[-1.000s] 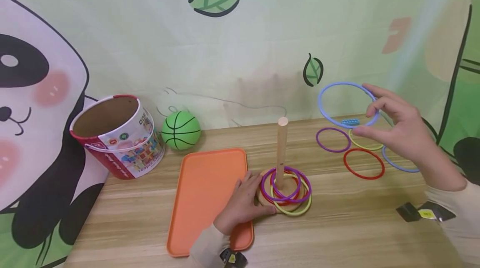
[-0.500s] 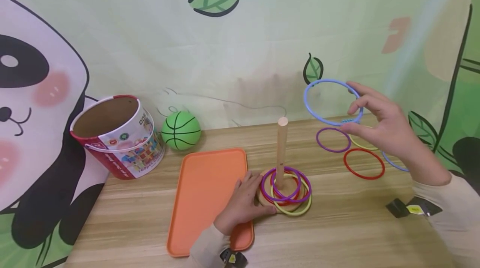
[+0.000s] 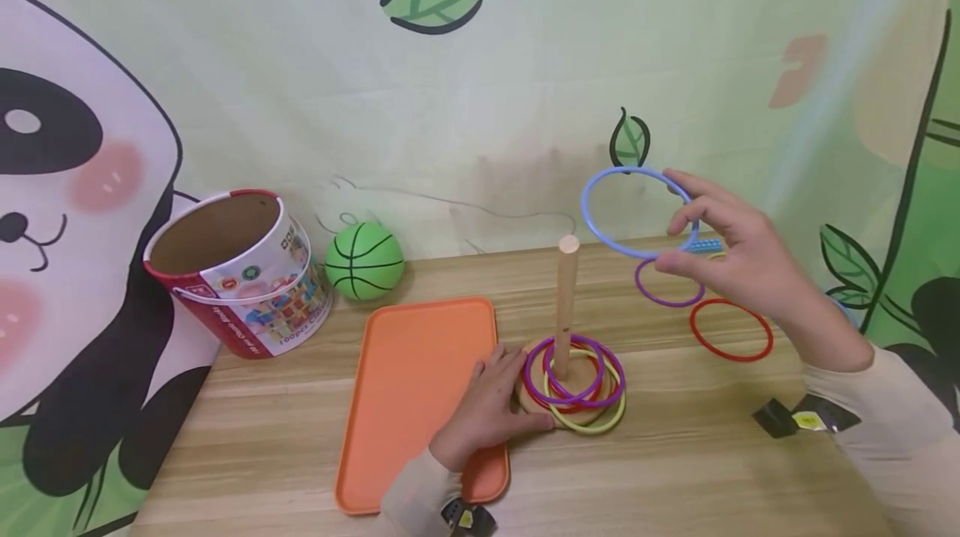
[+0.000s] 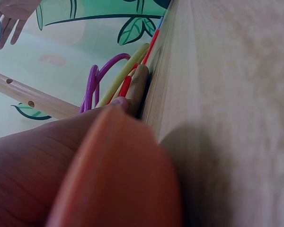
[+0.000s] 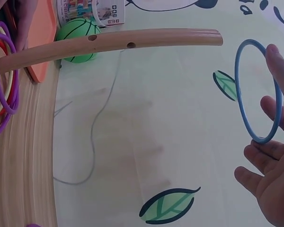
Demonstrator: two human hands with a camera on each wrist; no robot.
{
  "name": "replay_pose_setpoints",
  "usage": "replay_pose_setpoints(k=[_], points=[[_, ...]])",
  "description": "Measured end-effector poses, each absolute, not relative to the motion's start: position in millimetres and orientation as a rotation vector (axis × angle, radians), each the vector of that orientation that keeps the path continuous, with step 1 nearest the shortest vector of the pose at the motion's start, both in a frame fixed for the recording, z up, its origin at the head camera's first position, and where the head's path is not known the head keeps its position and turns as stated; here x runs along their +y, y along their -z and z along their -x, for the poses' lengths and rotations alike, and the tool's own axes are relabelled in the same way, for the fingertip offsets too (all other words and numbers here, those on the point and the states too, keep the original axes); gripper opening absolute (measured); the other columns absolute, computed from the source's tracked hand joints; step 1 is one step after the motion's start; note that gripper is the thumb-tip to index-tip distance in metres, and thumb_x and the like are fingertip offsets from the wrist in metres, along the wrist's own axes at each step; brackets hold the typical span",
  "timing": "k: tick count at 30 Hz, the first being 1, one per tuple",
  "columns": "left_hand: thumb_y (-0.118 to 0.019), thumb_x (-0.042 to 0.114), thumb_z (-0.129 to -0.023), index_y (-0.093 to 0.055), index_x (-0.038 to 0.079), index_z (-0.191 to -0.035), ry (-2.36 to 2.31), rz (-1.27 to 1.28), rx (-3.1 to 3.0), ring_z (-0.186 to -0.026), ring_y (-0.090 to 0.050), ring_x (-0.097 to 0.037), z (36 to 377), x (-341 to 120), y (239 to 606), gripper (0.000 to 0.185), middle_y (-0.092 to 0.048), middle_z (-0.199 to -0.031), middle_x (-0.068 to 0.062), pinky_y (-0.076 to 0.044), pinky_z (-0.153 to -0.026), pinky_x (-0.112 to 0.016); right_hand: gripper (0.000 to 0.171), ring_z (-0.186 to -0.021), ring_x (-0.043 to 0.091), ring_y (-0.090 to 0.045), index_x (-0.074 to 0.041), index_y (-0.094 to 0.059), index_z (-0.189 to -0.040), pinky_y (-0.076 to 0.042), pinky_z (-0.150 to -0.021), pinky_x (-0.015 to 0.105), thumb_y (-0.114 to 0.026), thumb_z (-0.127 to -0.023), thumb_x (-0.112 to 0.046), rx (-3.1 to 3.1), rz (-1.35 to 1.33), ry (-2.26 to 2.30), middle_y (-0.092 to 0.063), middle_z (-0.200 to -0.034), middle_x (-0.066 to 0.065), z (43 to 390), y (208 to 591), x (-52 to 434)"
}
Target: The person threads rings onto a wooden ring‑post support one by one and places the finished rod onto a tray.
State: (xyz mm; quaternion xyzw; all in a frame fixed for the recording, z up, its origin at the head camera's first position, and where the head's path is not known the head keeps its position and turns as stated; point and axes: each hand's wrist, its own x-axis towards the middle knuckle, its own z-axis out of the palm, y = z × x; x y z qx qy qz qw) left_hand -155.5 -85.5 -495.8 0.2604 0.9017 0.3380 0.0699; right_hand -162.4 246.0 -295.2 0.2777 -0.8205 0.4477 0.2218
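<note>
We see the right hand point(image 3: 735, 241) pinching a blue ring point(image 3: 585, 205) in mid-air by its right edge, thumb at the lower rim and fingers farther up, with the rest of the hoop jutting out to the left. The ring is apart from the peg point(image 3: 567, 303): in the head view it shows to the right of the top and higher, and the right wrist view shows a gap too. We find the left hand point(image 3: 486, 404) at the left rim of the round base point(image 3: 577, 367), touching it, thumb and fingers spread apart, its wrist over the right edge of the tray point(image 3: 405, 387). Purple, red and yellow stacked rings point(image 3: 595, 430) overlap around the peg's foot, some jutting past the base's rim. A strip of table point(image 3: 637, 470) parts them from a loose red ring point(image 3: 720, 301) on the right, and more wood stretches in front of the base. By the back edge, against the cloth point(image 3: 525, 45), we see a blue block point(image 3: 705, 246) partly behind the right hand.

We read "100pcs" on the bucket point(image 3: 255, 287), just beside the ball point(image 3: 364, 260); the white print on its red panel is too small. The black straps point(image 3: 836, 414) bear yellow labels we cannot read.
</note>
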Motion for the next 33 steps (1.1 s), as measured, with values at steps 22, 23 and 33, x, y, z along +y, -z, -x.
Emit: replay_pose_setpoints(k=[22,23,33], points=[[-0.087,0.055,-0.082,-0.038,0.005,-0.163,-0.981,-0.805,2.75,-0.161,-0.014,-0.04,157,-85,499,0.107,-0.037,-0.168,-0.015,-0.01,-0.125,-0.067,0.039,-0.145,0.034,-0.05,-0.011,-0.067,-0.093,-0.04,-0.105,0.019,-0.093,-0.07,0.008,-2.255,-0.858,-1.251,-0.052,-0.158,0.013,171,308,222],[-0.087,0.055,-0.082,-0.038,0.005,-0.163,-0.978,-0.809,2.753,-0.161,-0.015,-0.04,157,-85,499,0.107,-0.037,-0.168,-0.016,-0.01,-0.125,-0.067,0.039,-0.145,0.037,-0.049,-0.011,-0.067,-0.093,-0.04,-0.105,0.019,-0.093,-0.07,0.008,-2.252,-0.863,-1.26,-0.052,-0.158,0.013,171,309,220],[-0.087,0.055,-0.082,-0.038,0.004,-0.163,-0.977,-0.803,2.752,-0.161,-0.014,-0.041,156,-85,499,0.107,-0.037,-0.168,-0.016,-0.01,-0.125,-0.067,0.037,-0.147,0.04,-0.045,-0.013,-0.068,-0.095,-0.045,-0.098,0.018,-0.094,-0.073,0.002,-2.301,-0.866,-1.267,-0.051,-0.159,0.012,171,317,211]])
